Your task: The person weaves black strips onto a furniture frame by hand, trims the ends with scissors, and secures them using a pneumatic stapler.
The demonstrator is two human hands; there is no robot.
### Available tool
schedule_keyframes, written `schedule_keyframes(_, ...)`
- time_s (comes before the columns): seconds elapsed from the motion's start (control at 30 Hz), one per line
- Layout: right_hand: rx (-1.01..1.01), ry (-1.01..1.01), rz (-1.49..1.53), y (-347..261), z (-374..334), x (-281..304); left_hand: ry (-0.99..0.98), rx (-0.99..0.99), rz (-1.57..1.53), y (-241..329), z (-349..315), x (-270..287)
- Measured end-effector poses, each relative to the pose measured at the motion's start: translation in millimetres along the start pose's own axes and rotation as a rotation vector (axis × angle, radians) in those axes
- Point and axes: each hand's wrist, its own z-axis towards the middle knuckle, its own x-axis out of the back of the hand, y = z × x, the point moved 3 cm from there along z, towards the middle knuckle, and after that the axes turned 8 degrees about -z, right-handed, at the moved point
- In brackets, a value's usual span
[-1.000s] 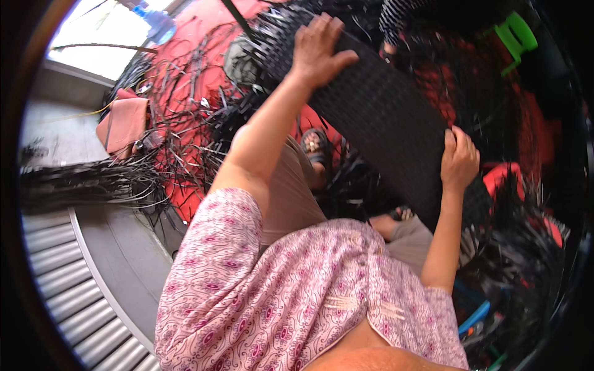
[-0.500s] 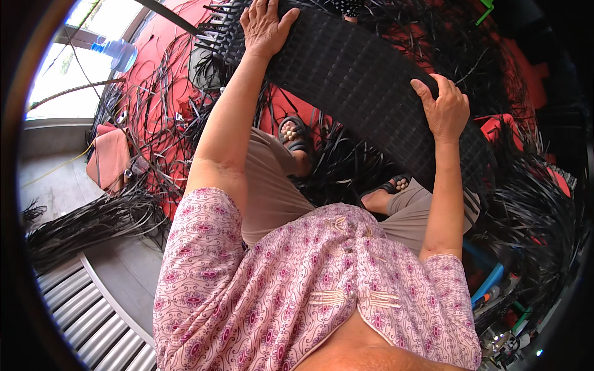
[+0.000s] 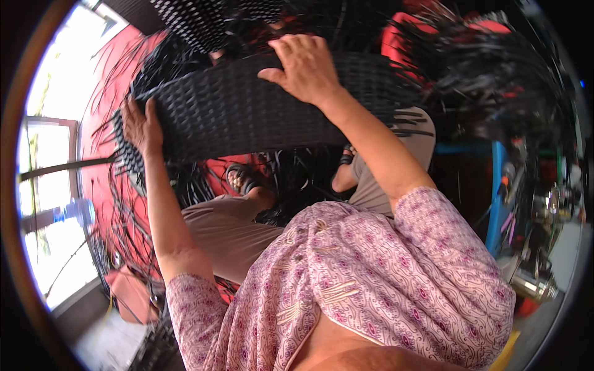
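The person held a long black woven mat [image 3: 247, 117] up in front of them with both hands. The mat lay across the top of the picture, from about ten o'clock to about one o'clock. Loose black strips stuck out from its ends.

The left hand [image 3: 139, 127] was at the mat's left end, at about ten o'clock. Its fingers were curled around the edge, so it gripped the mat.

The right hand [image 3: 306, 68] was at the mat's top edge, at about twelve o'clock. It lay mostly flat on the weave, with its fingers bent over the edge and its thumb pointing left.

Under the mat, near the middle, were two feet in sandals [image 3: 241, 179]. The floor was a red mat [image 3: 102, 179] covered in black strips [image 3: 127, 235].
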Motion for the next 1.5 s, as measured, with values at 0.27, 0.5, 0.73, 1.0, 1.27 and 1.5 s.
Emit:
schedule_keyframes(0.27,-0.021,-0.073,0.057,30,-29,32,-0.043,0.020,-0.018,1,-3,-2)
schedule_keyframes(0.5,-0.363,-0.024,-0.142,154,-65,91,-0.010,-0.032,-0.016,-6,-7,-7)
schedule_keyframes(0.73,-0.069,0.198,-0.077,66,4,114,-0.014,-0.015,-0.022,-7,-13,-6)
schedule_keyframes(1.0,-0.018,-0.034,0.001,60,-40,40,-0.003,0.000,-0.031,-10,-25,8)
schedule_keyframes(1.27,-0.522,-0.624,-0.081,168,-100,78,0.040,-0.027,-0.085,-12,-30,8)
schedule_keyframes(1.5,-0.769,-0.215,0.482,208,-103,96,0.052,-0.025,-0.090,-12,-32,9)
